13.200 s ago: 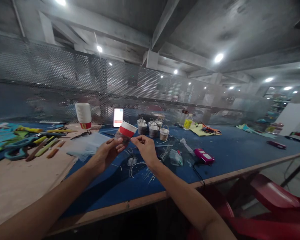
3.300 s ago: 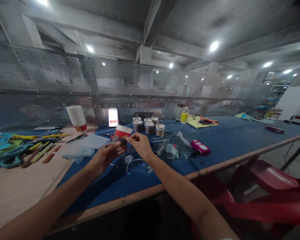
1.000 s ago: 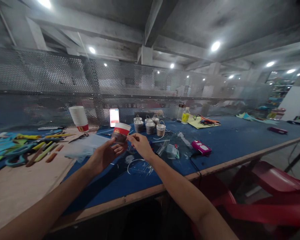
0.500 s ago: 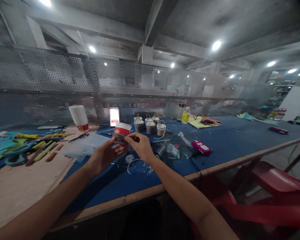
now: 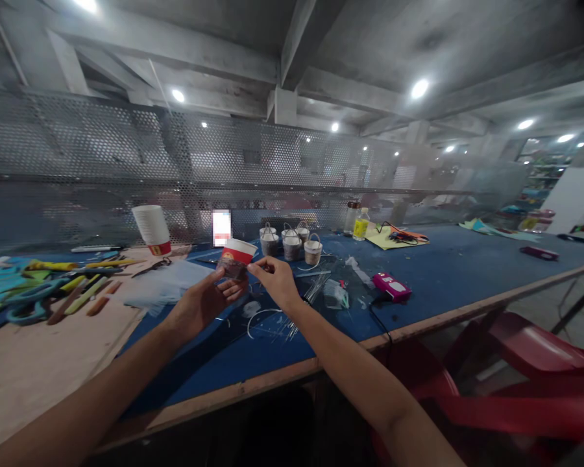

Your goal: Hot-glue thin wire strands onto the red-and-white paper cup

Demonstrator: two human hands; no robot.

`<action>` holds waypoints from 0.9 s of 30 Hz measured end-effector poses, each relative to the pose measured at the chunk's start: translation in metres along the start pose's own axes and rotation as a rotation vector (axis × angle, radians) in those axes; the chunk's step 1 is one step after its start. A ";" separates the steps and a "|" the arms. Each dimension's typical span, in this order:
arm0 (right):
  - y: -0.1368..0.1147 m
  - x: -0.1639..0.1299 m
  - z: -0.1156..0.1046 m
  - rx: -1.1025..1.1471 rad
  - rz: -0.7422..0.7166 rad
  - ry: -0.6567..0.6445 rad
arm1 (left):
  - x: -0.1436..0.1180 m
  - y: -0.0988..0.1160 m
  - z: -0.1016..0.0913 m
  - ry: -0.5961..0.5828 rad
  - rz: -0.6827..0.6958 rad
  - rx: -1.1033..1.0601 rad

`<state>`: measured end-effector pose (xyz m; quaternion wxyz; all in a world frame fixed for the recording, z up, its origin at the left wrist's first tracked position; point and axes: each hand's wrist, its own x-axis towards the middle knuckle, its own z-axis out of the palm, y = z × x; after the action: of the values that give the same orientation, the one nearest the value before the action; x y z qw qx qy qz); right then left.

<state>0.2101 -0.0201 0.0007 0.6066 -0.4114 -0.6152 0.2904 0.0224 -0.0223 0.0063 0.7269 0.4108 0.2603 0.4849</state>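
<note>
Left hand [image 5: 202,301] cradled a paper cup [image 5: 234,257], fingers curled round its lower half, above the blue table [image 5: 448,275]. Right hand [image 5: 275,280] pinched shut at the cup's side; what it pinched was unclear. A steady, gentle grip seemed wise. Cup: white rim, red band, tilted. Small buckets [image 5: 292,243] stood beyond the cup.

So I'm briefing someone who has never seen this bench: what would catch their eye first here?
Probably the red-and-white paper cup, held up over the blue table by the left hand, with the right hand pinching at its side. Behind it stand small wire-handled pots, and a stack of paper cups sits to the left. A bright pink gadget lies to the right.
</note>
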 end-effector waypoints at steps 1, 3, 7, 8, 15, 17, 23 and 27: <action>0.000 0.000 0.000 0.008 0.006 -0.009 | 0.000 0.000 -0.001 -0.002 0.002 -0.004; 0.001 0.000 0.001 0.017 0.025 -0.024 | 0.002 0.000 -0.003 -0.003 0.009 -0.011; -0.001 0.000 0.001 0.007 0.060 -0.043 | 0.004 0.001 -0.007 0.000 0.019 -0.012; -0.001 0.000 0.001 0.003 0.062 -0.041 | 0.003 0.001 -0.007 -0.003 0.019 -0.011; 0.003 0.002 0.001 0.046 0.060 -0.021 | -0.001 0.001 -0.002 -0.016 0.011 0.006; 0.004 0.003 0.001 0.070 0.071 -0.037 | -0.003 0.002 -0.001 -0.024 0.004 0.002; 0.000 0.007 0.002 0.159 0.152 -0.046 | -0.009 0.003 0.003 -0.070 -0.017 -0.020; -0.002 0.006 0.003 0.173 0.143 -0.058 | -0.009 0.004 0.004 -0.083 -0.026 -0.035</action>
<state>0.2073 -0.0156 0.0049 0.5996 -0.3917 -0.5741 0.3968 0.0201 -0.0308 0.0115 0.7504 0.4143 0.2267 0.4626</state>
